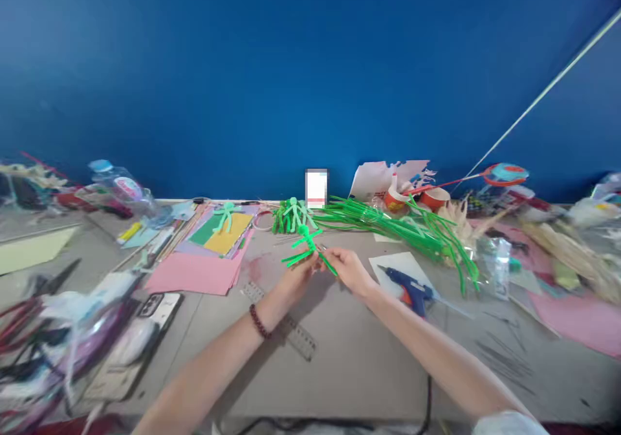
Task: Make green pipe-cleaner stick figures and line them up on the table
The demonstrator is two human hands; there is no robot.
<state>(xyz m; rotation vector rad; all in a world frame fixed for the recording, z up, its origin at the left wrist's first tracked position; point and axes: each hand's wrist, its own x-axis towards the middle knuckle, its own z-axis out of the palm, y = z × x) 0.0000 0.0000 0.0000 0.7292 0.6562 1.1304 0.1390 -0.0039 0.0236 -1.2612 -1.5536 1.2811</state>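
A bright green pipe-cleaner figure [310,240] is held up above the middle of the table. My left hand [301,272] has its fingers closed on the figure's lower part. Close beside it, my right hand [347,267] is closed on the figure's lower right limb, which slants down toward the fingers. Similar green figures [292,215] stand bunched behind the hands, and a paler one [227,218] lies on coloured sheets at the left. Long green pipe cleaners [388,222] spread out behind and to the right.
A blue glue gun [412,287] rests on white paper right of my hands. A clear ruler [298,337] lies under my left forearm. Pink sheets [196,273], a phone [165,307] and a plastic bottle [121,183] are at the left. A blue wall [310,86] rises behind the table.
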